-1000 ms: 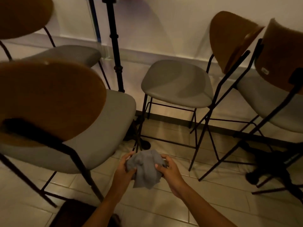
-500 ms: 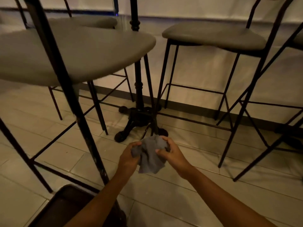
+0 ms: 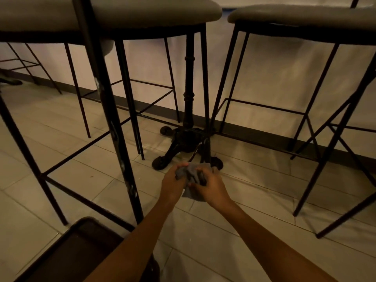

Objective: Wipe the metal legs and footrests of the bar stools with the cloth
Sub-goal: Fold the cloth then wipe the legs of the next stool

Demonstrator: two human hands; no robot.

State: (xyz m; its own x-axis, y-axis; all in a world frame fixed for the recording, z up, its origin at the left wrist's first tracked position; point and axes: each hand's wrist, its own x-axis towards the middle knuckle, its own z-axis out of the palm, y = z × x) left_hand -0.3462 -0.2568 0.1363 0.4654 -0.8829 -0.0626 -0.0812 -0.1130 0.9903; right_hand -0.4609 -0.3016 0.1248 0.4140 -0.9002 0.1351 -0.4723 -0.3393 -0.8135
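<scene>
A crumpled grey cloth (image 3: 190,174) is bunched between both hands low over the tiled floor. My left hand (image 3: 173,184) grips its left side and my right hand (image 3: 209,185) grips its right side. Just beyond the cloth stands the thin black front leg (image 3: 206,94) of the left bar stool, whose grey seat (image 3: 142,11) fills the top left. Its footrest bar (image 3: 85,146) runs off to the left. A second stool (image 3: 305,17) with black legs stands at the right.
An ornate black table pedestal (image 3: 188,94) with spread feet rises right behind the hands. A thick scuffed stool leg (image 3: 114,127) stands close on the left. A dark box-like object (image 3: 77,253) lies at the bottom left. A white wall with dark skirting (image 3: 264,135) runs behind.
The view has dropped from above the seats to below them. Both hands, holding the cloth, have moved down and forward, close to the stool's front leg and the pedestal foot.
</scene>
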